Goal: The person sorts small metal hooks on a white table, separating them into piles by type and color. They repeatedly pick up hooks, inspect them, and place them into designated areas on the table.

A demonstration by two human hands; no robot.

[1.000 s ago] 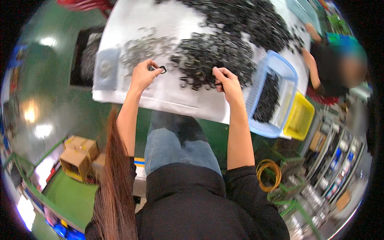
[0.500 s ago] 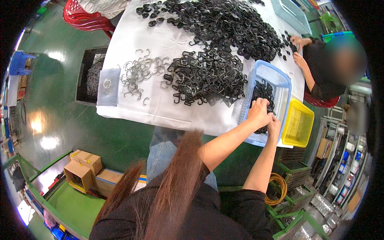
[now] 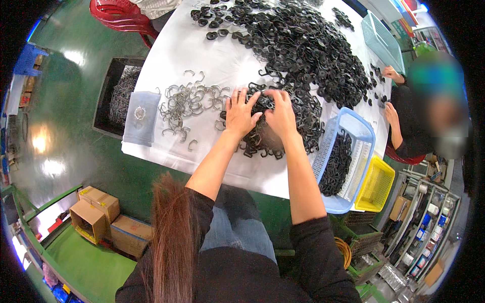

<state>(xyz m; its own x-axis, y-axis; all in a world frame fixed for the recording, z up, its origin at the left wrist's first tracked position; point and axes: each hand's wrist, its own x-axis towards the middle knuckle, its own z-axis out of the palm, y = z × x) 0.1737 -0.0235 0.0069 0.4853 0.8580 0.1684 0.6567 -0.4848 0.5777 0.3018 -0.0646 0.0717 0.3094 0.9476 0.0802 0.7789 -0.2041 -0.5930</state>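
Both hands rest on the near pile of small black C-shaped hooks (image 3: 305,108) on the white-covered table. My left hand (image 3: 241,112) lies at the pile's left side with its fingers spread. Beside it, my right hand (image 3: 281,115) touches the hooks with fingers apart and slightly bent; nothing shows held in it. Bare metal hooks (image 3: 194,103) lie scattered to the left of my left hand. Right of the pile, a blue basket (image 3: 353,121) contains black hooks (image 3: 337,166). Behind lies a larger heap of round black pieces (image 3: 313,53).
A clear bag (image 3: 140,118) sits at the table's left edge, above a black crate (image 3: 103,103) on the floor. A yellow basket (image 3: 378,184) adjoins the blue one. Across the table, a co-worker's hands (image 3: 391,113) handle black pieces near a pale teal basket (image 3: 382,40).
Both my hands have left the blue basket and moved left onto the black hook pile. Hooks remain in the basket. The whole view has shifted slightly.
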